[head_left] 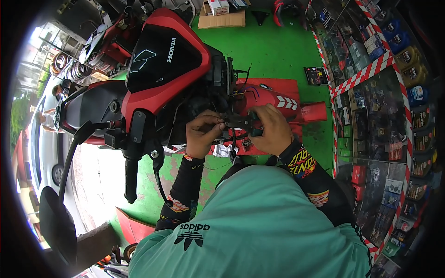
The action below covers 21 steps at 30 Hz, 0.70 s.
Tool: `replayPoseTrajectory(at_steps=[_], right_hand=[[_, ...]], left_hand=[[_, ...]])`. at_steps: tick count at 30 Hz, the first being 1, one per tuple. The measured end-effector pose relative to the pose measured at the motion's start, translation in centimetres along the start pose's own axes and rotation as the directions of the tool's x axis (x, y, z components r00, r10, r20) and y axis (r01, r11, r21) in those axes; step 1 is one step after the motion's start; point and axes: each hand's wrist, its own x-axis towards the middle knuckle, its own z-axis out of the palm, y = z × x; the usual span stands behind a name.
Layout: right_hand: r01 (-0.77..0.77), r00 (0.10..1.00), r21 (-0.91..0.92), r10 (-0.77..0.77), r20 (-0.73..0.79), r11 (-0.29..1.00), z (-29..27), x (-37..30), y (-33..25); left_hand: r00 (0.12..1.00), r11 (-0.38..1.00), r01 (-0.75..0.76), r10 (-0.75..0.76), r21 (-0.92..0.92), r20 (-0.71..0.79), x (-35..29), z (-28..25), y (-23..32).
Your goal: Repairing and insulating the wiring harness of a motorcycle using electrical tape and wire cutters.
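My right hand (273,129) is closed around the dark green and black handles of a plier-like hand tool (237,122). Its dark metal head points left, toward my other hand. Fingers pinched together, my left hand (203,132) meets the tool's head; whatever small piece it grips there is too small to make out. Both hands are in front of my body, beside the stripped front end of a red and black scooter (185,95). Just beyond them, thin purple and yellow wires (245,89) hang out of the scooter's front.
A red front fender (269,99) with white chevrons lies past my hands. The scooter's handlebar grip (131,178), brake lever and mirror (58,222) jut out at my left. Glass display cases (371,125) edged with striped tape line the right. Cardboard (222,20) lies on the green floor.
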Motion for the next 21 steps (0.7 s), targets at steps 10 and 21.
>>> replayPoseTrajectory(at_steps=[10, 21], right_hand=[[0.0, 1.0, -0.1, 0.0, 0.004, 0.995, 0.02, -0.24, -0.69], [-0.003, 0.999, -0.145, 0.01, 0.045, 0.989, -0.1, -0.57, -0.81]], left_hand=[[0.999, 0.996, -0.019, 0.015, 0.089, 0.05, -0.15, -0.12, -0.19], [0.998, 0.998, 0.016, -0.019, 0.059, 0.057, -0.33, -0.53, -0.47]])
